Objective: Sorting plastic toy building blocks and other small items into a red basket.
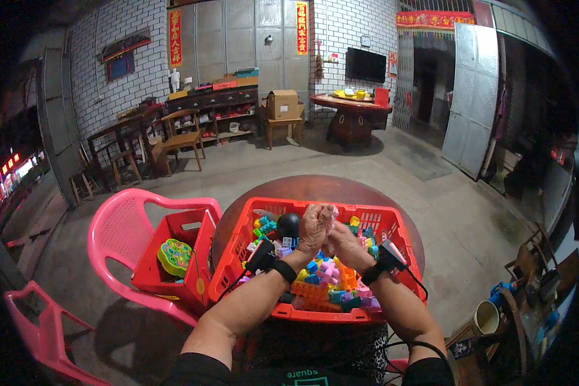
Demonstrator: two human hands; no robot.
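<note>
Both my hands meet above a red plastic basket (321,316) filled with toy building blocks (328,273) in purple, orange, blue, green and yellow. My left hand (314,228) is closed, its fingers curled at the fingertips of my right hand (349,246). A small pale pink piece (335,211) shows at the top, between the fingers; its kind is too small to make out. The right hand's fingers are bent in against the left, and their grip is partly hidden. Beside my left hand, a black ball (289,225) lies among the blocks.
The basket stands on a round brown table (302,186). At its left, a pink plastic chair (117,222) bears a red box (202,254) with a green toy (175,257) inside. Another pink chair (51,321) stands lower left. Cables run from both wrist straps.
</note>
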